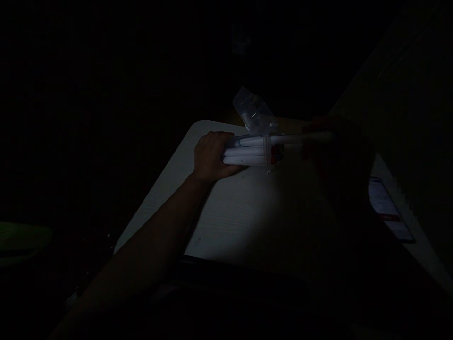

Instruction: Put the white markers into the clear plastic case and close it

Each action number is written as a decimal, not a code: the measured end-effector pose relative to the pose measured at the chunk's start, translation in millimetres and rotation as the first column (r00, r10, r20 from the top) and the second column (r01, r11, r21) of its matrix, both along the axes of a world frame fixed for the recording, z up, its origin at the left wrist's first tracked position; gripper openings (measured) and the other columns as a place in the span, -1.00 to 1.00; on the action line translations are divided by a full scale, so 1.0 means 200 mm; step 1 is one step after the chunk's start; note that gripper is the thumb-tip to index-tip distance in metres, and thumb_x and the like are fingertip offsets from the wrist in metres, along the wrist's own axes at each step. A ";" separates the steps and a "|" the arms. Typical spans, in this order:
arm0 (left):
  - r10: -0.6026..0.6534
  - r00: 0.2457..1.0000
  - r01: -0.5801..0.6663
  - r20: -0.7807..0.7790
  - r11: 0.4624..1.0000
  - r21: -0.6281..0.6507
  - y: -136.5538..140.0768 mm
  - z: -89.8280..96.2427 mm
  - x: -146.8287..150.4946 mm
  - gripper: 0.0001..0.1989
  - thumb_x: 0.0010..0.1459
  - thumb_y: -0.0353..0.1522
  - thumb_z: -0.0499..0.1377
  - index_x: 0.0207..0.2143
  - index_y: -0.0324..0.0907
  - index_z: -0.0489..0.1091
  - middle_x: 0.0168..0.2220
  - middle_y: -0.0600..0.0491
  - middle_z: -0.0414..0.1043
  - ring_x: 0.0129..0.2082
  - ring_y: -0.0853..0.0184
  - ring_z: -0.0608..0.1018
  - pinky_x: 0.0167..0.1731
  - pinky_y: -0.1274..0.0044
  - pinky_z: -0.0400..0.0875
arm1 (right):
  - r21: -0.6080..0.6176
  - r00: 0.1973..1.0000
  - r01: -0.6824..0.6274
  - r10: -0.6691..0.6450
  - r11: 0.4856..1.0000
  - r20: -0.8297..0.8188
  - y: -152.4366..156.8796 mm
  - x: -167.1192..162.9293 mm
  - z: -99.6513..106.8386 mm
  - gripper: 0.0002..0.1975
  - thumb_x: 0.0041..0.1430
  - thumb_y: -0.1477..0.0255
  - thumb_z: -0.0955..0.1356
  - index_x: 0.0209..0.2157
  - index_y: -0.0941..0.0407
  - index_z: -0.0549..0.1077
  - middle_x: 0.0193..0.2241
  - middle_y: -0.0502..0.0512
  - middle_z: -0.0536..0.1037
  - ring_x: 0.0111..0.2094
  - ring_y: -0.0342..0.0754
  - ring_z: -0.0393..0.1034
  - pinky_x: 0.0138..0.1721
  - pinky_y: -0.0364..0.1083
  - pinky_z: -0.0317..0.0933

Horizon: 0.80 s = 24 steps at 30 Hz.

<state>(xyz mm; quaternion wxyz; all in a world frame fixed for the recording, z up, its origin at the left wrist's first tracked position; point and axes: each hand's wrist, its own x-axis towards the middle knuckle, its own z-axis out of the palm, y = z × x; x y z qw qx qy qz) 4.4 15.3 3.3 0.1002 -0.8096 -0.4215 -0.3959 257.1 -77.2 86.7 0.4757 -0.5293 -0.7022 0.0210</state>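
My left hand [212,158] is wrapped round the closed end of a clear plastic case [268,153], which lies on its side above the table. Several white marker pens [244,152] sit inside it, with red and dark ends toward the opening on the right. The clear flap [253,111] of the case is folded up and back. In deep shadow, my right hand [329,137] pinches one white marker [293,138] by its far end. That marker lies level, with its left end at the mouth of the case; how far it reaches inside is unclear.
The pale table [219,226] has rounded corners. A phone [391,210] with a lit screen lies near its right edge. Something green [23,238] shows at the far left. A dark bar-like shape [240,274] runs along the near edge. Most surroundings are too dark to make out.
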 end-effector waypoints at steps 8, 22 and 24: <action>-0.021 1.000 0.021 -0.015 1.000 0.014 -0.01 0.00 0.00 -0.21 0.00 0.26 0.06 0.02 -0.18 0.31 -0.10 -0.16 0.48 -0.07 0.05 0.52 -0.12 0.16 0.38 | 0.023 0.998 -0.046 0.046 0.999 0.030 0.02 -0.07 -0.11 -0.54 0.37 0.30 0.16 0.20 0.20 0.26 0.06 0.27 0.44 -0.02 -0.07 0.43 0.03 -0.06 0.40; -0.021 0.999 0.020 0.024 0.998 0.052 0.00 -0.01 0.00 -0.17 -0.08 0.28 0.13 0.01 -0.15 0.30 -0.13 -0.13 0.49 -0.11 0.06 0.50 -0.14 0.17 0.38 | -0.014 0.822 0.090 -0.066 0.996 0.566 0.12 0.04 -0.19 -0.32 0.18 0.41 0.14 0.34 0.20 0.06 0.34 0.31 0.05 0.39 0.20 -0.09 0.36 0.25 -0.05; -0.032 0.999 0.031 0.026 0.999 0.038 0.00 -0.01 0.00 -0.16 -0.08 0.29 0.12 0.00 -0.17 0.31 -0.12 -0.15 0.48 -0.10 0.05 0.50 -0.13 0.16 0.37 | -0.073 0.798 0.234 -0.149 0.969 0.584 0.16 0.11 -0.19 -0.32 0.22 0.34 0.15 0.35 0.24 0.05 0.34 0.38 0.05 0.38 0.29 -0.07 0.33 0.32 -0.04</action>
